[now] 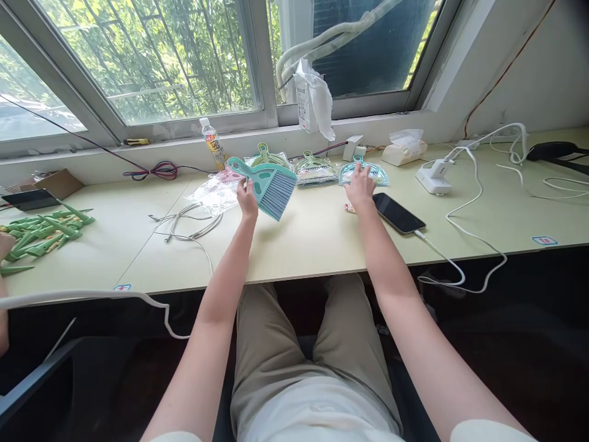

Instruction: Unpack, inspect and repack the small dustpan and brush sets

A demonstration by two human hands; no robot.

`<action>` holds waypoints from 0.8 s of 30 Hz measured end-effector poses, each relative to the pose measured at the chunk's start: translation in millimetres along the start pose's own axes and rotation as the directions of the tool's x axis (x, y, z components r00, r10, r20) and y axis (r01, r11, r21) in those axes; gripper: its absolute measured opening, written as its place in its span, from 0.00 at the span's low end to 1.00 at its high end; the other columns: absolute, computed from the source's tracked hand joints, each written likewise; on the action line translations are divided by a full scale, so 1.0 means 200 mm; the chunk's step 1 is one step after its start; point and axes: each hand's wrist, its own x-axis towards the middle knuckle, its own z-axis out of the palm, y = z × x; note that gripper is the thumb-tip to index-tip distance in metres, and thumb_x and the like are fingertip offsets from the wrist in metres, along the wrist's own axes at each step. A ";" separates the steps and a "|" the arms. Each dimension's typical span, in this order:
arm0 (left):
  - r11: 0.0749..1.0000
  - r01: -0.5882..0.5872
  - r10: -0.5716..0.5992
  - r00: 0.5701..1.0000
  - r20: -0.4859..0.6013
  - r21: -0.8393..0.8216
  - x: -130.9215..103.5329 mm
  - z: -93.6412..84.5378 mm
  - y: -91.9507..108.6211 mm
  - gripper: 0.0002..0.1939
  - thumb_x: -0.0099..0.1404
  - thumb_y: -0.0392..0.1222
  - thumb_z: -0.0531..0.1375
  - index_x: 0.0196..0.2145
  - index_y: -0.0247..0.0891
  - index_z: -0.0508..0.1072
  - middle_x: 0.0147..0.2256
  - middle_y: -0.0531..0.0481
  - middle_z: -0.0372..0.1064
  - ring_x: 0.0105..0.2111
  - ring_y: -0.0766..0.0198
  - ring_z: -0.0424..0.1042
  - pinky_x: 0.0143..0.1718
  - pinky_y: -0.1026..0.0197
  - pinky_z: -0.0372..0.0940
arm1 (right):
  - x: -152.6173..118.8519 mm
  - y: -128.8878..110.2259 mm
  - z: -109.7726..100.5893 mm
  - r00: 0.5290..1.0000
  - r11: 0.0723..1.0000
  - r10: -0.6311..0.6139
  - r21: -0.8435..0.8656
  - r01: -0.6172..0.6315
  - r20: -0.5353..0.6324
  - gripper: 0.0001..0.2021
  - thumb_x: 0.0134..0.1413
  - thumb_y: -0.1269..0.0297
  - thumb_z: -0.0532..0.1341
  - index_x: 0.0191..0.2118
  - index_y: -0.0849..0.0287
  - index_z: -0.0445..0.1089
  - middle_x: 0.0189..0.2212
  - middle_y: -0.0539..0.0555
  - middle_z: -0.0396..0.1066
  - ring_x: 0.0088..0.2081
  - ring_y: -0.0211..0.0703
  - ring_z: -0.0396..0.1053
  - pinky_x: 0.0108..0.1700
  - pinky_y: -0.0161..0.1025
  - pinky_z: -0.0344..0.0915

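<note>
My left hand (247,197) is closed around a teal mini dustpan with a grey-bristled brush (275,190), holding it tilted above the desk. Just behind that hand lies crumpled clear plastic wrap (209,195) with something pink in it. Farther right, my right hand (361,187) reaches over a teal dustpan-and-brush set (380,175) with its fingers apart; whether they press on it I cannot tell. Between my hands, a green wrapped dustpan set (315,170) lies by the wall, and another green set (267,156) is partly hidden behind the teal one.
A black phone (399,213) on a white cable lies beside my right forearm. Coiled grey cable (196,227), a drink bottle (212,144), a tissue pack (405,147) and a white charger (434,178) rest on the desk. Another person's hand (5,245) is near green pieces (46,232) at far left.
</note>
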 end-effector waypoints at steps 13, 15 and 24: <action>0.963 -0.243 0.176 0.898 0.403 0.120 -0.28 0.11 0.16 0.18 0.68 0.56 0.62 0.48 0.42 0.76 0.26 0.52 0.70 0.30 0.58 0.72 0.36 0.59 0.64 | -0.28 -0.50 0.13 0.953 0.780 -0.300 0.567 0.265 -0.032 0.14 0.61 0.51 0.62 0.42 0.57 0.73 0.45 0.58 0.71 0.43 0.50 0.71 0.46 0.42 0.68; 0.971 -0.216 0.153 0.889 0.432 0.100 -0.22 0.10 0.14 0.20 0.67 0.58 0.63 0.50 0.43 0.75 0.24 0.53 0.69 0.28 0.59 0.72 0.34 0.60 0.64 | -0.25 -0.48 0.12 0.951 0.702 -0.308 0.677 0.220 0.010 0.16 0.59 0.47 0.63 0.37 0.56 0.70 0.39 0.55 0.71 0.40 0.48 0.69 0.44 0.42 0.68; 0.975 0.029 -0.039 0.998 0.043 0.220 0.23 -0.24 -0.04 0.11 0.65 0.49 0.58 0.31 0.40 0.72 0.28 0.51 0.69 0.31 0.62 0.70 0.36 0.62 0.66 | -0.07 -0.28 0.01 0.961 0.432 -0.276 0.894 0.116 0.008 0.25 0.50 0.34 0.65 0.36 0.54 0.72 0.30 0.51 0.70 0.31 0.42 0.67 0.33 0.38 0.67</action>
